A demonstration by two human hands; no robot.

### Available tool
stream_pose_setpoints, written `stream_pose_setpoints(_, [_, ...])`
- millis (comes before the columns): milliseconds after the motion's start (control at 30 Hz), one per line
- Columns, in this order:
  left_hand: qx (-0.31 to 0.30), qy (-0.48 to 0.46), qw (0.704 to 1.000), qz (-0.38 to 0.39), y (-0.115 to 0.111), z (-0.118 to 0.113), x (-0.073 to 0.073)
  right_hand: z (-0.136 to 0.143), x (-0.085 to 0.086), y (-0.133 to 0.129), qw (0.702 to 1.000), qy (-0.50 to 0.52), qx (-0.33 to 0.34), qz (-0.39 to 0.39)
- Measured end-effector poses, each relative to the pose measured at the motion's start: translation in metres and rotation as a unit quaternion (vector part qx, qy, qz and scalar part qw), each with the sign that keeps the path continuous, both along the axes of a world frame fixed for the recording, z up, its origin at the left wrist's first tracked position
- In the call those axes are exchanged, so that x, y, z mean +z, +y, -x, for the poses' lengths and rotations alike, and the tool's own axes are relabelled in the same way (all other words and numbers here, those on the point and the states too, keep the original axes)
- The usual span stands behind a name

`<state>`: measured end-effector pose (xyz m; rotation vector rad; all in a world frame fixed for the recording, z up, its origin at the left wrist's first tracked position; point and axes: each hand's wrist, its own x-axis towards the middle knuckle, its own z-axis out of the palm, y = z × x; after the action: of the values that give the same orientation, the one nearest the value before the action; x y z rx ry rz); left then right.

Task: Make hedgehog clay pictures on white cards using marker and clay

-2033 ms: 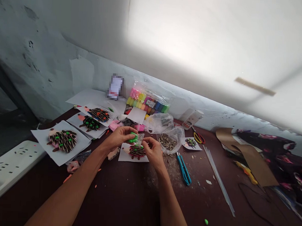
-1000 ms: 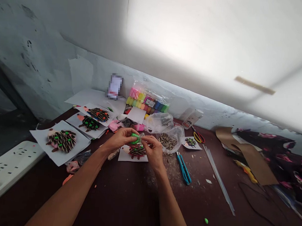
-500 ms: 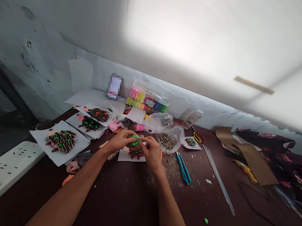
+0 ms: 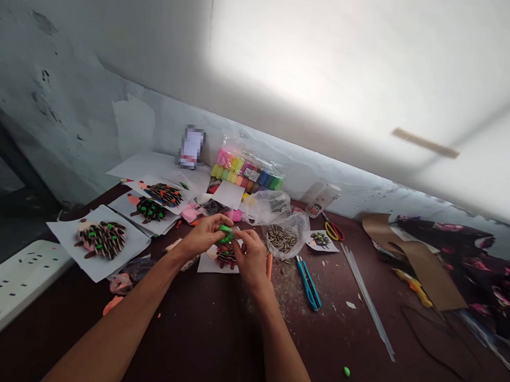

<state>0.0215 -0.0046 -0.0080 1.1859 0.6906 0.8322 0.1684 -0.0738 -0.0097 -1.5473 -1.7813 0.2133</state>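
Tabletop, dark and reddish-brown (image 4: 198, 335), runs nearest us, one small green lump (image 4: 347, 372) near its front edge. Moving in, we spot one blue tool (image 4: 309, 284), slanting up and to the left, and right of it a bundle of clear sticks (image 4: 370, 306), too tightly bunched for us to count.

Now our hands, and all the action is between them! One green packet (image 4: 225, 233) is up off the table, over a decorated card (image 4: 226, 258). Our left hand (image 4: 204, 238) pinches its green body between thumb and fingers; our right hand (image 4: 252, 259) is narrow too, fingertips closed at the clear end. That end points right; the long axis seems to run left to right, though our fingers cover much of it. One orange stick (image 4: 269, 266) peeks out beside our right wrist.

Beyond, one clear bag (image 4: 300, 231) holds striped seeds (image 4: 281, 238), too many to count. We tally three spiky hedgehog figures (image 4: 103, 239) on papers at left, one small card (image 4: 321, 240) at right, and one pair of scissors (image 4: 333, 230) behind that. Farther back: one white bottle (image 4: 323, 201), one multicoloured pack (image 4: 247, 172), then the wall (image 4: 157, 113).
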Motion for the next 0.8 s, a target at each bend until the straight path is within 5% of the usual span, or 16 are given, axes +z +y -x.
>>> stream_pose_setpoints(433, [-0.011, 0.055, 0.998, 0.009, 0.0011, 0.0026, -0.0002, -0.0008, 0.0007, -0.0027, 0.989, -0.146, -0.012, 0.012])
stream_pose_setpoints(800, [-0.014, 0.058, 0.998, 0.020, 0.0005, 0.0018, 0.0008, -0.0099, 0.0085, 0.0016, 0.997, 0.013, 0.070, 0.037])
